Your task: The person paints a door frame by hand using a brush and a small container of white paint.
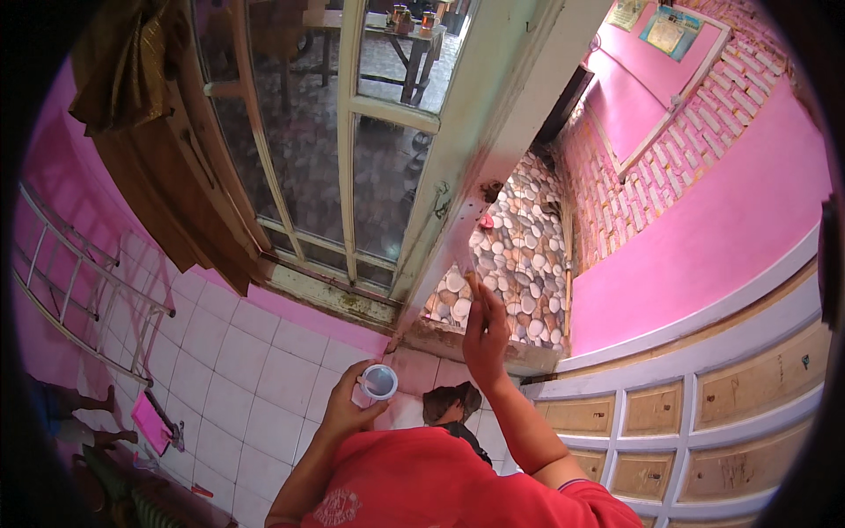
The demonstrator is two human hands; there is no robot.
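Observation:
My left hand [348, 400] grips a small round white plastic cup [380, 382] from its left side. Greyish-blue contents, seemingly liquid, show inside it. My right hand [486, 330] is raised at the doorway with closed fingers around a small, thin, brush-like tool [471, 275]; its tip is hard to make out. This tip is close to the lower part of the door post [447, 260], which looks pale lilac there and worn cream higher up. Whether it touches the post I cannot tell.
Left of the post is a paned window [387, 167] with a brown curtain [167, 194]. A panelled door [651, 409] stands at the right. A dark crumpled thing [449, 403] lies on the tiles. Far left are a metal rack [62, 290], a pink dustpan [152, 424] and another person's feet [106, 399].

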